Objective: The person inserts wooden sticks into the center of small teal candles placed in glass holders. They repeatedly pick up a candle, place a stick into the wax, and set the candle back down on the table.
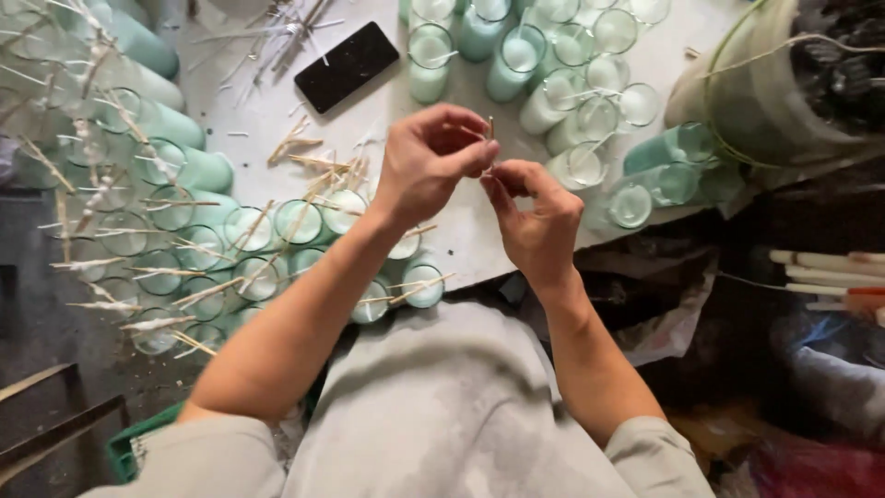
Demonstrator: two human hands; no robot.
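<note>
Two hands meet above the white table [267,115]: left hand [429,161] and right hand [537,214] both pinch one thin wick stick [489,129], upright between their fingertips, candle glasses [300,221] lying lower left.

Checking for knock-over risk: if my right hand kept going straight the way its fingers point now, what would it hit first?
The right hand points up and left, its fingertips already touching the left hand around a small stick. So the left hand's fingers come first. Beyond them, probably bare white tabletop near the black phone, though depth is unclear.
</note>
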